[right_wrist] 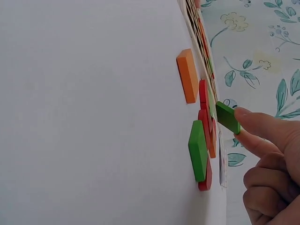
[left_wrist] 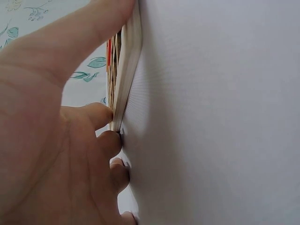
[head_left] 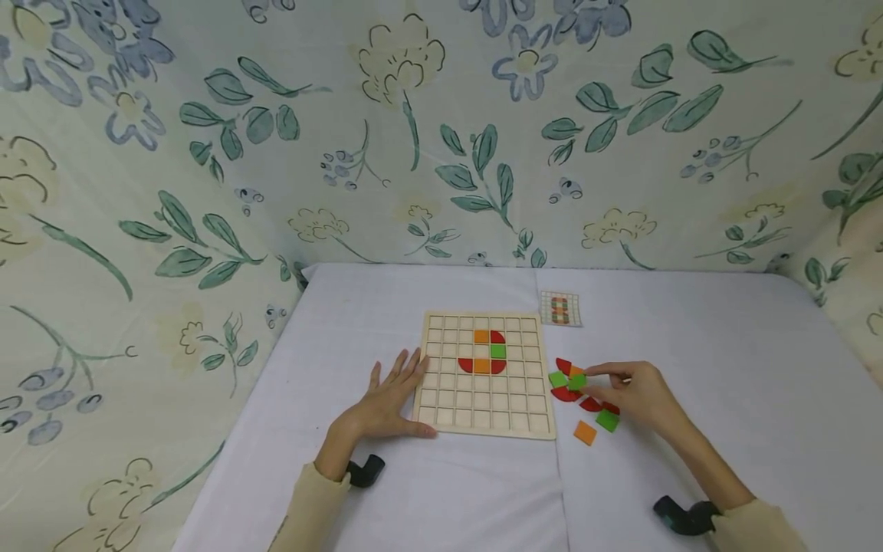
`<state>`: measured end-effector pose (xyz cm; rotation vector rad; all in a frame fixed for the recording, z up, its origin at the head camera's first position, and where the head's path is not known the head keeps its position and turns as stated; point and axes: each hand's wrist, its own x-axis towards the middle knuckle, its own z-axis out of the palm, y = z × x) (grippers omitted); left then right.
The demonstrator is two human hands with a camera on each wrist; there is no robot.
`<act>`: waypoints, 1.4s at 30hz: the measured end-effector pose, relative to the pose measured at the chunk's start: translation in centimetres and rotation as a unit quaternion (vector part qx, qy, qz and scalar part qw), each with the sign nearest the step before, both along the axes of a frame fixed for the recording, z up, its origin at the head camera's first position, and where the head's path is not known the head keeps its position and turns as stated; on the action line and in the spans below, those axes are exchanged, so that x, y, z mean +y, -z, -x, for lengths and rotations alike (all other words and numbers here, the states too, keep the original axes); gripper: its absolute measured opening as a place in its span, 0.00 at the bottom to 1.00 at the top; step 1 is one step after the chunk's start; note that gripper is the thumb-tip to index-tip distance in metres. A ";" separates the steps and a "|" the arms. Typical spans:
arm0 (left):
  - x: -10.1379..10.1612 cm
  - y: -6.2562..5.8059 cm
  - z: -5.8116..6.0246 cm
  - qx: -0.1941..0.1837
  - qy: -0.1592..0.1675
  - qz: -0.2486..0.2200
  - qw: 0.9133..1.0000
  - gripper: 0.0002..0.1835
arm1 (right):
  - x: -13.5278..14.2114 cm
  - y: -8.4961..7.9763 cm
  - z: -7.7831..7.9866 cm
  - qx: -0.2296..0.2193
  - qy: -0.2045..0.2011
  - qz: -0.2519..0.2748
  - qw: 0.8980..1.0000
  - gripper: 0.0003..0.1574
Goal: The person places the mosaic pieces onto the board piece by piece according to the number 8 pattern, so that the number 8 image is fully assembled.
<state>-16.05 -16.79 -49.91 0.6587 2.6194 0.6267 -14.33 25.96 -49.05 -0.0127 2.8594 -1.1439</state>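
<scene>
Right of centre in the head view, the right hand [head_left: 641, 392] pinches a green tile [head_left: 578, 382] by finger and thumb over loose tiles [head_left: 585, 433], off the grid board's [head_left: 441, 399] right edge. The left hand [head_left: 383, 408], fingers spread, touches the board's left edge. White surface [head_left: 497, 491] stretches below the board and along the frame's right side.
</scene>
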 end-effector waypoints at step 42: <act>0.4 -0.2 0.1 0.002 -0.005 0.013 1.000 0.69 | -14.1 0.5 8.5 0.013 -0.098 0.101 0.990 0.18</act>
